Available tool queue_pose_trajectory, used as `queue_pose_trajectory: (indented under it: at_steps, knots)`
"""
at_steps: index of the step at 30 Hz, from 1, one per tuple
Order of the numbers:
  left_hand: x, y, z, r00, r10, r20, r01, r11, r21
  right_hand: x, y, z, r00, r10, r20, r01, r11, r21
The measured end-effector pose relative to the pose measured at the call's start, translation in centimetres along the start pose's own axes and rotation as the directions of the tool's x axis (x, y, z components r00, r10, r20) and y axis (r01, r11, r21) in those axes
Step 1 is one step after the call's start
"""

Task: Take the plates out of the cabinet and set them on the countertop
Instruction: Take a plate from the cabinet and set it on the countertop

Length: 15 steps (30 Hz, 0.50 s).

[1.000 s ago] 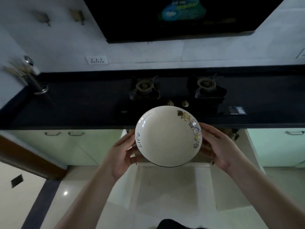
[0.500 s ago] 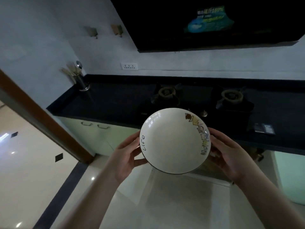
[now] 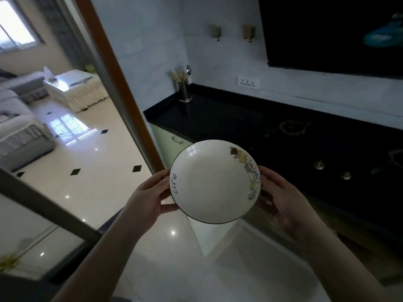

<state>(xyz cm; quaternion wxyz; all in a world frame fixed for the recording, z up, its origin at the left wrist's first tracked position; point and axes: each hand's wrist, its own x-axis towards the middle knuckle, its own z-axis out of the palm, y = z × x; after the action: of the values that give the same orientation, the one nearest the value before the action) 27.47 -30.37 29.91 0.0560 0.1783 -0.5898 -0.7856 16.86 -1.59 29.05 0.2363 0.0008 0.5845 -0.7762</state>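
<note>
I hold a white plate (image 3: 214, 182) with a dark rim, the word "Life" on its left side and small cartoon drawings on its right. My left hand (image 3: 150, 198) grips its left edge and my right hand (image 3: 281, 199) grips its right edge. The plate is level, in the air, in front of the black countertop (image 3: 220, 120) and above the open pale cabinet door (image 3: 209, 234). The inside of the cabinet is hidden from view.
A gas hob with burners (image 3: 292, 127) and knobs (image 3: 319, 165) sits in the countertop to the right. A metal utensil holder (image 3: 184, 90) stands at the counter's far left corner. A brown door frame (image 3: 122, 83) and a tiled room lie to the left.
My view has swung to the left, bringing the doorway and the counter's left end into sight. The plate stays between both hands, held the same way.
</note>
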Motion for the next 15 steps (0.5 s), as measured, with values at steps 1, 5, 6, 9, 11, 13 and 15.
queue_pose_trajectory:
  at_steps: [1,5,6,9,11,13,15]
  knots:
    - [-0.1,0.2,-1.2,1.0,0.004,-0.028,-0.004,1.0,-0.01,0.5,0.1,1.2,1.0,0.005,0.014,-0.005,1.0,-0.003]
    - [-0.8,0.9,-6.5,0.997,0.026,-0.071,-0.029,0.999,-0.046,2.2,0.7,6.1,0.998,0.015,0.066,-0.013,0.999,-0.034]
    - [-0.9,1.2,-7.8,0.997,0.034,-0.075,-0.038,0.998,-0.054,2.6,0.9,7.5,0.997,0.015,0.082,-0.011,0.999,-0.046]
    - [-0.9,2.3,-11.7,0.995,0.043,-0.089,-0.049,0.997,-0.061,4.0,1.7,11.9,0.994,0.02,0.104,-0.012,0.997,-0.07]
    - [-0.7,2.9,-14.0,0.994,0.046,-0.094,-0.053,0.996,-0.072,5.1,2.2,14.6,0.993,0.029,0.115,-0.021,0.997,-0.075]
    - [-0.5,3.8,-16.4,0.992,0.048,-0.114,-0.058,0.995,-0.087,6.0,2.7,17.2,0.99,0.049,0.133,-0.039,0.996,-0.075]
    - [-0.4,4.9,-18.4,0.99,0.055,-0.131,-0.068,0.993,-0.096,6.9,3.1,19.6,0.988,0.057,0.141,-0.047,0.996,-0.074]
